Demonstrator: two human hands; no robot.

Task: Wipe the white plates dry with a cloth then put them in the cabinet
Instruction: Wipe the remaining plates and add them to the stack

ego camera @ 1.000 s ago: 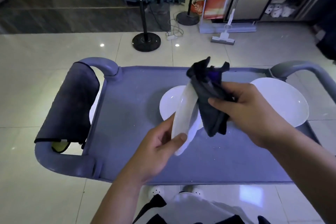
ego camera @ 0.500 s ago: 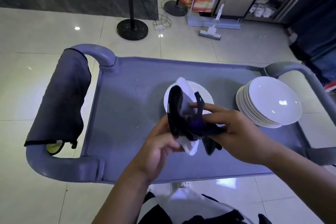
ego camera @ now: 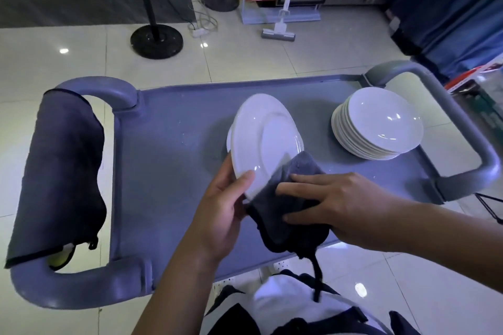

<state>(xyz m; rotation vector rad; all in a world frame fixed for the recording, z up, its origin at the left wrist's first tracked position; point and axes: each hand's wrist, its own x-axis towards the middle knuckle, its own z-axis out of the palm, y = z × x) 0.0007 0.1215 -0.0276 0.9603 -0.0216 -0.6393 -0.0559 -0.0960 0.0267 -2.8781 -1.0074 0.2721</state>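
Observation:
My left hand [ego camera: 220, 207] grips a white plate [ego camera: 264, 139] by its near rim, thumb on the face, and holds it tilted above the grey cart top [ego camera: 168, 160]. A dark cloth [ego camera: 288, 215] covers the plate's lower right part. My right hand [ego camera: 334, 204] presses the cloth against the plate with straight fingers. Behind the held plate, the edge of another white plate [ego camera: 229, 141] shows on the cart. A stack of several white plates [ego camera: 378, 125] stands at the cart's right end.
A second dark cloth [ego camera: 60, 168] hangs over the cart's left handle [ego camera: 81, 291]. The right handle [ego camera: 462, 128] curves round the plate stack. On the tiled floor beyond stand a black round stand base [ego camera: 156, 41], a mop [ego camera: 279, 32] and cables.
The plate has turned from edge-on to face up toward me. The cloth has gone from bunched round the plate to spread flat on its lower part under my right hand's straightened fingers.

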